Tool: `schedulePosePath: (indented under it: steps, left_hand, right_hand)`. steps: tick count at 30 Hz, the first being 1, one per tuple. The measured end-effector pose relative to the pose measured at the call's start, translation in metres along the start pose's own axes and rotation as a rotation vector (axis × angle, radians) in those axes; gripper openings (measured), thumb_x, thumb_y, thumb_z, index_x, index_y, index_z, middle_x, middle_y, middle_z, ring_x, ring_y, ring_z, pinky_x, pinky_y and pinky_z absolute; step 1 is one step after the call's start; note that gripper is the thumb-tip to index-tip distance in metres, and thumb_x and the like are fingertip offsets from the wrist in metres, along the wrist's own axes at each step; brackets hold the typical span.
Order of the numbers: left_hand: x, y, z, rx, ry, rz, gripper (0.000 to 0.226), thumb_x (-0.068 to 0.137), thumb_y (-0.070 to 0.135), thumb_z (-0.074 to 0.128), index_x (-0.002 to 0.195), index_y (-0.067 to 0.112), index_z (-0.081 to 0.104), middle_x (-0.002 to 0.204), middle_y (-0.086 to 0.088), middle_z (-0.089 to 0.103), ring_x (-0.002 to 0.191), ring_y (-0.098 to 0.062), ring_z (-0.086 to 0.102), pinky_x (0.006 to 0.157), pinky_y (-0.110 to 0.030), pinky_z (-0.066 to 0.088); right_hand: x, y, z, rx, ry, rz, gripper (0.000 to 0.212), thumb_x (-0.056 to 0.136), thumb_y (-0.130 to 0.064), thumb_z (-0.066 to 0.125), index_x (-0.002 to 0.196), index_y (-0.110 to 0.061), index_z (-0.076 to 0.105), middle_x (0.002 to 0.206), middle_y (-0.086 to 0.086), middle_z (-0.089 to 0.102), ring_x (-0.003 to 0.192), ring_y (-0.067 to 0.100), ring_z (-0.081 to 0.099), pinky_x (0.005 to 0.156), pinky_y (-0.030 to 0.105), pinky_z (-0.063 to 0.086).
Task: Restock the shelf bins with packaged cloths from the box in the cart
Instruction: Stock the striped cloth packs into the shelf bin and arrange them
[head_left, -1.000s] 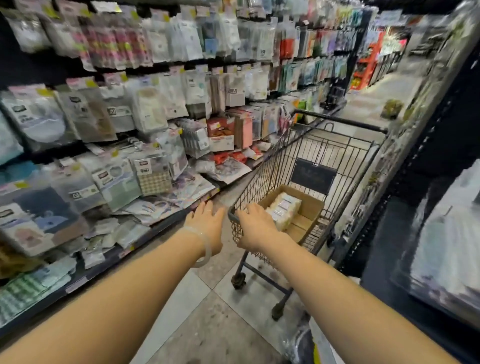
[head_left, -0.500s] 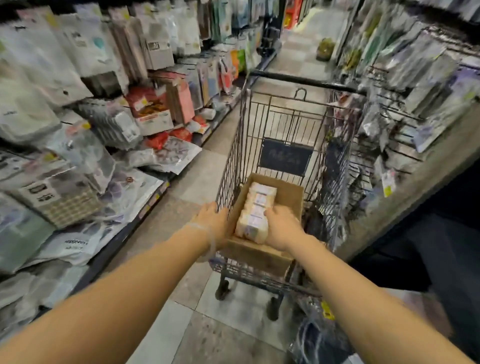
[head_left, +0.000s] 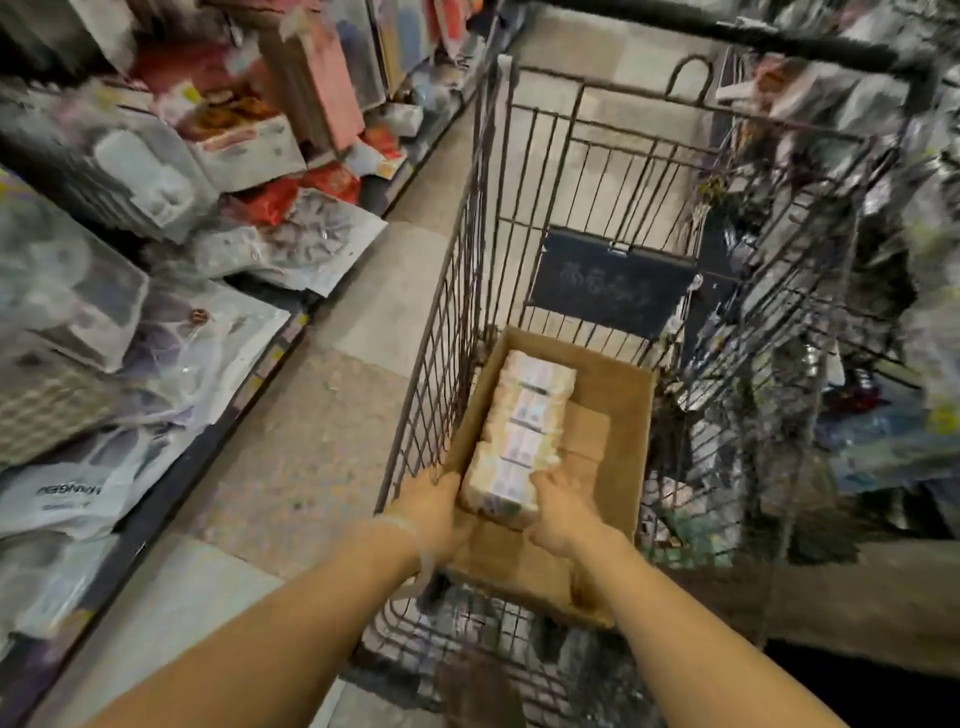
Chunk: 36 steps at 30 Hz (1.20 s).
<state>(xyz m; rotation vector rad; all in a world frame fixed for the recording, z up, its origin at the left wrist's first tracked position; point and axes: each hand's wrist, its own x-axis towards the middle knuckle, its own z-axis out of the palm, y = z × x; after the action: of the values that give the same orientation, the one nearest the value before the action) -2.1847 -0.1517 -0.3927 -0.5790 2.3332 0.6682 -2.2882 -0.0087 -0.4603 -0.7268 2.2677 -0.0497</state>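
Observation:
A wire shopping cart (head_left: 470, 270) stands in the aisle in front of me. Inside it lies an open cardboard box (head_left: 618, 415) holding a row of pale packaged cloths (head_left: 524, 415) along its left side. My left hand (head_left: 434, 512) presses against the left side of the nearest pack (head_left: 496, 491), and my right hand (head_left: 561, 512) presses against its right side. The pack rests in the box between both hands. A clear bracelet sits on my left wrist.
Shelves on the left (head_left: 156, 291) are crowded with bagged goods reaching down to floor level. Hanging packets (head_left: 857, 260) fill the rack on the right, close against the cart. A strip of tiled floor (head_left: 311, 441) runs between the left shelf and the cart.
My hands left the cart's near rim and went down into the box, closing on both sides of the nearest pack. My view swung from the left shelves to down over the cart.

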Motion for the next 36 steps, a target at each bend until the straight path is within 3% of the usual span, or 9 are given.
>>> schedulePosePath:
  steps: [7,18,22,25,27,29,31,34,36]
  left_hand:
    - [0.073,0.005,0.008,-0.215,-0.081,-0.044,0.053,0.091,0.022,0.054,0.141,0.02,0.037,0.142,-0.005,0.043,0.13,-0.021,0.044,0.107,-0.027,0.032]
    - [0.09,-0.014,0.021,-0.44,-0.211,-0.163,0.04,0.093,0.022,0.054,0.132,0.023,0.044,0.131,-0.001,0.053,0.12,-0.018,0.052,0.097,-0.027,0.042]
    - [0.083,-0.012,0.015,-0.496,-0.217,-0.155,0.038,0.092,0.021,0.056,0.129,0.019,0.047,0.127,-0.002,0.056,0.117,-0.018,0.054,0.096,-0.027,0.044]
    - [0.078,-0.008,0.012,-0.648,-0.18,-0.163,0.033,0.086,0.026,0.065,0.114,0.027,0.046,0.114,0.005,0.057,0.105,-0.015,0.055,0.088,-0.026,0.045]
    - [0.076,-0.005,0.012,-0.897,-0.185,-0.193,0.054,0.072,0.032,0.08,0.112,0.02,0.047,0.118,0.005,0.06,0.105,-0.013,0.058,0.09,-0.03,0.048]
    - [0.078,-0.006,0.012,-1.233,-0.226,-0.264,0.08,0.054,0.024,0.091,0.122,0.015,0.048,0.12,-0.006,0.064,0.106,-0.023,0.065,0.089,-0.043,0.054]
    - [0.074,-0.004,0.006,-1.462,-0.255,-0.308,0.068,0.056,0.009,0.084,0.115,0.013,0.051,0.113,-0.012,0.067,0.098,-0.028,0.068,0.082,-0.045,0.057]
    - [0.072,-0.007,0.005,-1.491,-0.21,-0.363,0.047,0.068,0.004,0.078,0.11,0.009,0.058,0.105,-0.013,0.07,0.092,-0.028,0.07,0.078,-0.041,0.058]
    - [0.073,-0.013,0.008,-1.467,-0.133,-0.408,0.062,0.061,0.009,0.085,0.115,0.007,0.057,0.106,-0.013,0.069,0.093,-0.028,0.07,0.081,-0.043,0.058]
  right_hand:
    - [0.088,0.013,0.03,0.034,-0.126,0.019,0.064,0.078,-0.03,0.07,0.133,-0.014,0.041,0.133,0.014,0.044,0.12,0.031,0.046,0.1,0.035,0.042]
    - [0.114,0.015,0.058,-0.162,0.07,0.003,0.051,0.082,-0.028,0.065,0.126,-0.014,0.044,0.127,0.01,0.047,0.115,0.028,0.045,0.094,0.036,0.038]
    - [0.094,0.025,0.036,0.268,-0.006,0.148,0.074,0.057,-0.06,0.075,0.115,-0.02,0.052,0.116,0.002,0.055,0.105,0.022,0.054,0.088,0.034,0.048]
    - [0.066,0.04,-0.002,0.75,-0.18,0.131,0.051,0.067,-0.026,0.084,0.111,-0.015,0.059,0.105,-0.002,0.061,0.086,0.006,0.058,0.074,0.016,0.051]
    - [0.045,0.043,-0.028,1.0,-0.313,0.095,0.045,0.076,-0.008,0.076,0.116,-0.012,0.056,0.104,-0.001,0.06,0.086,0.004,0.057,0.067,0.009,0.049]
    - [0.032,0.04,-0.04,1.187,-0.403,0.08,0.046,0.078,0.0,0.072,0.118,-0.012,0.054,0.113,0.005,0.06,0.097,0.013,0.06,0.077,0.015,0.054]
    - [0.029,0.037,-0.038,1.306,-0.454,0.072,0.047,0.072,-0.001,0.074,0.114,-0.015,0.056,0.114,0.005,0.063,0.102,0.018,0.062,0.083,0.023,0.055]
    - [0.039,0.035,-0.03,1.516,-0.424,0.102,0.036,0.085,-0.009,0.066,0.119,-0.009,0.057,0.109,0.006,0.067,0.098,0.019,0.064,0.088,0.032,0.053]
    - [0.057,0.037,-0.021,1.482,-0.214,0.237,0.041,0.087,-0.019,0.063,0.125,-0.004,0.056,0.109,0.008,0.065,0.1,0.021,0.061,0.094,0.034,0.049]
